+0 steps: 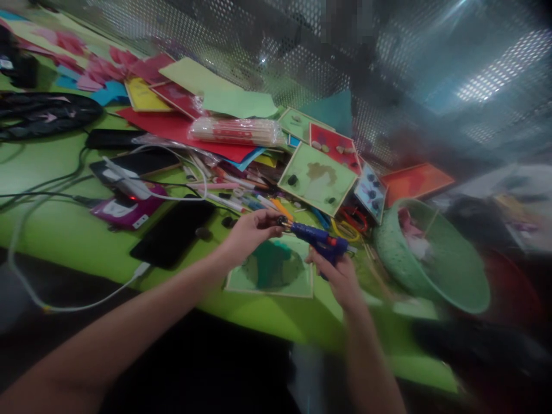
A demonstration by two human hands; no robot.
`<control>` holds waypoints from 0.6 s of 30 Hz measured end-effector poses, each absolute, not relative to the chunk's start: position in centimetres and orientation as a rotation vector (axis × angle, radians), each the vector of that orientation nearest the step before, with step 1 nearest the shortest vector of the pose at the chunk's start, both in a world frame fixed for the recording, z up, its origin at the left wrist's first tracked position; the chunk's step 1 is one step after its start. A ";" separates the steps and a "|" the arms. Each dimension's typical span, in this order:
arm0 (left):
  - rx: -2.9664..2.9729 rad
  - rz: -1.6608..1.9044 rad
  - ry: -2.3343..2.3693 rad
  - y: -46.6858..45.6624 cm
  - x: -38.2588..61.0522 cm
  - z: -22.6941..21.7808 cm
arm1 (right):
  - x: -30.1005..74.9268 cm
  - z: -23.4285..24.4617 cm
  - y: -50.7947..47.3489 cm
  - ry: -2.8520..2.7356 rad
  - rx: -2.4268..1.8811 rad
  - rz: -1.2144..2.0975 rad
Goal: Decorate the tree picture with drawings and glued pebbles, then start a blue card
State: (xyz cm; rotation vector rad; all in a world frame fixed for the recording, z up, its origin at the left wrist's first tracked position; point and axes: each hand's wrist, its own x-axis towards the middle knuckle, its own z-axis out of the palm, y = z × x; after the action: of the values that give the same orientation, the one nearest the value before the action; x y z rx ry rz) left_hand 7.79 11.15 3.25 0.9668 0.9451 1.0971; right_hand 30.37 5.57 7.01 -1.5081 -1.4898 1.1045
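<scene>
A blue hot glue gun (321, 238) is gripped in my right hand (340, 276), its nozzle pointing left. My left hand (254, 230) pinches a small dark pebble (282, 221) right at the nozzle tip; whether the two touch, I cannot tell. Below both hands lies a pale green card (304, 282) with a darker green shape (269, 261) on it, partly covered by my hands. Left of my left hand, a loose dark pebble (203, 233) lies by a black phone (172, 236).
Finished-looking cards with pebbles (319, 178) lean at the back, near wrapped sticks (237, 131). A green plastic basket (466, 259) stands on the right. Pens and scissors (351, 224) clutter the middle. White cable (86, 307) loops at left by a purple power adapter (125, 211).
</scene>
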 end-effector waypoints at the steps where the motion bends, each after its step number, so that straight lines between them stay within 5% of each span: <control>1: 0.966 1.099 0.941 11.2 7.8 3.2 | 30.4 7.0 5.6 -1.486 -1.509 1.103; 18: 0.956 1.086 0.858 11.4 7.7 2.7 | 30.6 7.0 5.5 -1.511 -1.528 1.071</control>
State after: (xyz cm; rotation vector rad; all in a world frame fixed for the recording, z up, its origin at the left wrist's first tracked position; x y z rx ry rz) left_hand 7.70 11.40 2.66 0.9559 0.8578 1.0864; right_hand 30.59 5.48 6.97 -1.5279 -1.5111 1.0709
